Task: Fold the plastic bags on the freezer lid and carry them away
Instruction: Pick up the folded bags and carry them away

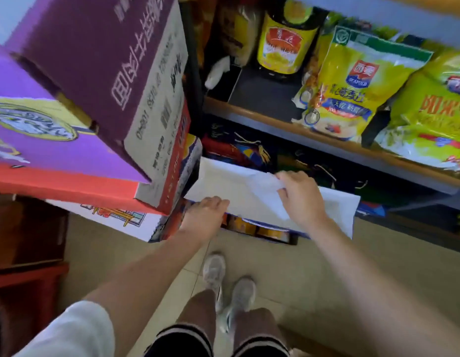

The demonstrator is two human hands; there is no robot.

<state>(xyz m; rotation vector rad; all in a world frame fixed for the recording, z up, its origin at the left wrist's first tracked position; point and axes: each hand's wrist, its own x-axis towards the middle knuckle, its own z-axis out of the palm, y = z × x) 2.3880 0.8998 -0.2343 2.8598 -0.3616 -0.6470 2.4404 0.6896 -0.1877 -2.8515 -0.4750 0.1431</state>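
The fingers [284, 182] of the right hand [299, 195] are being pinched together on a crumpled flap of the folded white plastic bags [239, 186]. The fingers [218, 202] of the left hand [207, 215] are being held together and pressed flat on the near left edge of the bags, with nothing clamped between them. The bags are being laid flat on a low blue box [262, 229] standing on the tiled floor [313, 274]. Left of the bags, purple and red cartons [76, 104] are being kept in a stack. Behind and above the bags, yellow-green food packets [362, 81] and a yellow-labelled bottle [285, 42] are being stored on a shelf [249, 112].
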